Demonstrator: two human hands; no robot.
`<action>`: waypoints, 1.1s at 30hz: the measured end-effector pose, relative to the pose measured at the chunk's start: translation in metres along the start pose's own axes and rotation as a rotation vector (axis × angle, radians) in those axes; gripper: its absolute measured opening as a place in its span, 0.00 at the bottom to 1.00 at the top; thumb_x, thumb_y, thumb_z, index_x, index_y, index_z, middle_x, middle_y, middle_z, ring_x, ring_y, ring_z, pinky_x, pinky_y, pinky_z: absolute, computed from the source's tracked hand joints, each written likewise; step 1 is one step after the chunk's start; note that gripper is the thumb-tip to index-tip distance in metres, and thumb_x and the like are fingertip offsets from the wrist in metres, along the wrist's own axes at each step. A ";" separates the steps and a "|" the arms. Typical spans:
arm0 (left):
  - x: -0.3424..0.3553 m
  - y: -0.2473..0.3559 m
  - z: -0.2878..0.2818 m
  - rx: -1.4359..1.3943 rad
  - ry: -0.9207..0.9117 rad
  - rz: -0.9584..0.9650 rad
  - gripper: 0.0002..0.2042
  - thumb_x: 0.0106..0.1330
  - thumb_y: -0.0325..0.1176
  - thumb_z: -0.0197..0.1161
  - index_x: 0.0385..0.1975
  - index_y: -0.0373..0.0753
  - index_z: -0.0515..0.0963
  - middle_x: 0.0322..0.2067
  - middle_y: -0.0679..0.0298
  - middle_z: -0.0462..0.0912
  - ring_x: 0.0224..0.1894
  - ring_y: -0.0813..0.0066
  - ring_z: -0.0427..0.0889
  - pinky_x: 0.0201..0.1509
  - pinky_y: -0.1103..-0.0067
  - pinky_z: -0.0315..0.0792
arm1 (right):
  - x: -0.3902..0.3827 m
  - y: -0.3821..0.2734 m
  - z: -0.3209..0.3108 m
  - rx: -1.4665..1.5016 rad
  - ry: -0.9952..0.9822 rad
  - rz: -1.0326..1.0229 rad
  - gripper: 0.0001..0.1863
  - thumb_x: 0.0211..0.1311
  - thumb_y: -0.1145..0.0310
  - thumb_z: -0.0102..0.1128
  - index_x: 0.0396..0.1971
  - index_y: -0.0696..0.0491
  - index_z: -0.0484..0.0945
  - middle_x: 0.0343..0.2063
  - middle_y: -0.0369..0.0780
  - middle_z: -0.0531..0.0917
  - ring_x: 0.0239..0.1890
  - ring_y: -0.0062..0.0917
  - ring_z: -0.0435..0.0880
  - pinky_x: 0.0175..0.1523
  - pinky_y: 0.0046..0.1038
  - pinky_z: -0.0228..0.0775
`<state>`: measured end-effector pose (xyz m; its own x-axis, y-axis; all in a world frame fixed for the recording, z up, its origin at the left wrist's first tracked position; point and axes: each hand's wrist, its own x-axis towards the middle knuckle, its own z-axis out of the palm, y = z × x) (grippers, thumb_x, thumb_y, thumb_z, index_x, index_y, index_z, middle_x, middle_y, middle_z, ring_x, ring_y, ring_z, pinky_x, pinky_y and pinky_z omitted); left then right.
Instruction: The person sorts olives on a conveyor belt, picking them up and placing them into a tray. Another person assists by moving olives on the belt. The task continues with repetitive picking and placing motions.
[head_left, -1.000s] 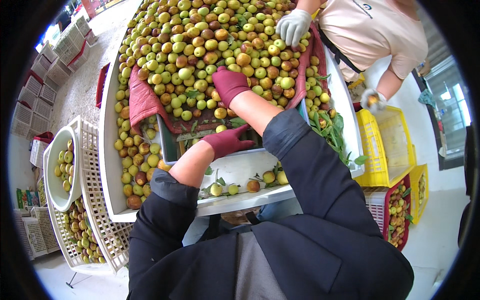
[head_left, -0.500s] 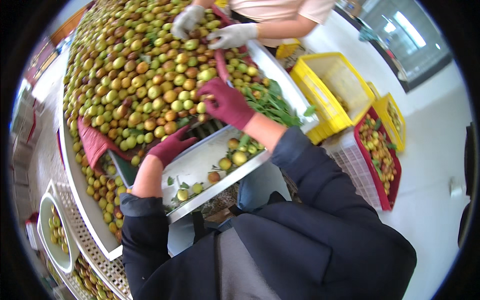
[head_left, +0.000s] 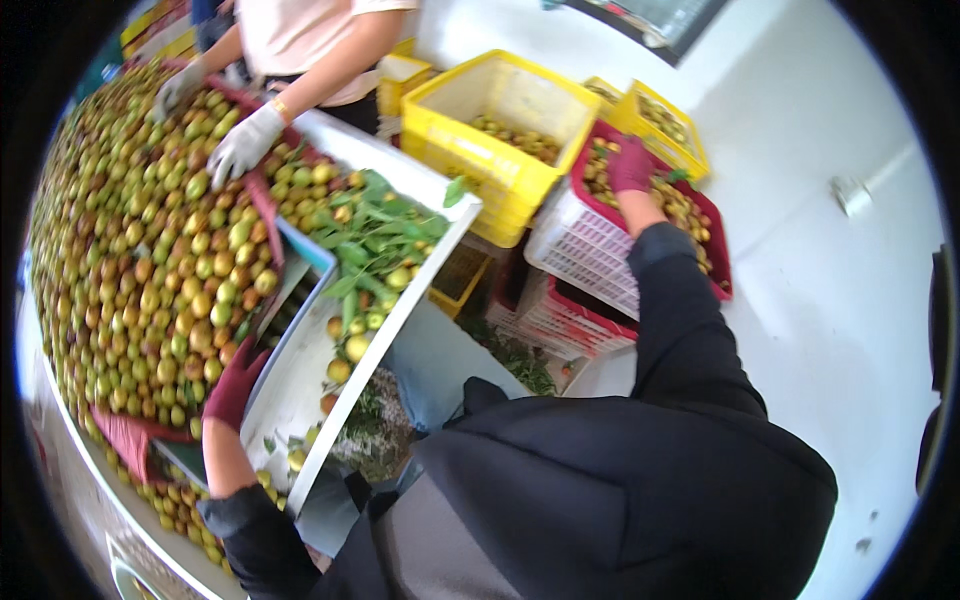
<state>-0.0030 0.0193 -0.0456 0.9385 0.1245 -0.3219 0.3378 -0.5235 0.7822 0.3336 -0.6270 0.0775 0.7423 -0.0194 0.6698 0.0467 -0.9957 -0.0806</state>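
Observation:
Both my hands wear maroon gloves. My left hand [head_left: 235,382] rests at the rim of a blue-grey slotted frame [head_left: 290,325], beside the big heap of green and brown jujubes [head_left: 150,270]. Its fingers look apart, with nothing seen in them. Stretched far out to the right, my right hand [head_left: 630,165] is over a white crate with a red rim [head_left: 720,240], among the jujubes in it. Its fingers are blurred and partly hidden, so any fruit in them cannot be made out. A white metal tray [head_left: 270,405] holding leaves [head_left: 385,230] and several jujubes runs in front of me.
Across the heap, a co-worker's white-gloved hands [head_left: 247,145] touch the jujubes. Yellow crates [head_left: 470,180] stand beyond the tray, some with fruit. More red and white crates [head_left: 575,320] are stacked below my right arm. A red cloth [head_left: 125,430] lies at the heap's near edge.
My right hand has gone from the heap's edge over to the red-rimmed crate at the right. My left hand stays by the slotted frame. The view has turned to the right.

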 end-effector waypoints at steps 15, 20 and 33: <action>-0.012 0.009 -0.009 0.539 -0.152 0.161 0.32 0.70 0.49 0.52 0.70 0.44 0.54 0.64 0.47 0.65 0.64 0.57 0.69 0.65 0.70 0.64 | -0.137 -0.439 -0.023 1.186 -0.561 -1.056 0.18 0.59 0.75 0.58 0.51 0.47 0.77 0.58 0.43 0.73 0.62 0.38 0.70 0.64 0.34 0.65; -0.022 0.012 0.001 0.234 -0.010 -0.060 0.33 0.66 0.56 0.53 0.67 0.45 0.60 0.57 0.49 0.74 0.61 0.55 0.72 0.62 0.68 0.65 | -0.192 -0.517 -0.040 1.275 -0.805 -1.257 0.17 0.58 0.74 0.59 0.49 0.49 0.79 0.57 0.45 0.74 0.59 0.38 0.73 0.62 0.33 0.67; 0.006 -0.019 0.017 0.257 -0.021 0.015 0.31 0.65 0.55 0.53 0.65 0.44 0.63 0.55 0.49 0.76 0.55 0.54 0.77 0.58 0.67 0.69 | -0.225 -0.594 -0.038 0.972 -0.557 -1.177 0.12 0.62 0.63 0.52 0.44 0.43 0.77 0.43 0.40 0.79 0.41 0.39 0.82 0.43 0.40 0.75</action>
<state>-0.0052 0.0154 -0.0710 0.9408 0.0986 -0.3243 0.2918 -0.7224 0.6269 0.1137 -0.0352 0.0029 0.1196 0.9186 0.3766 0.9540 -0.0013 -0.2999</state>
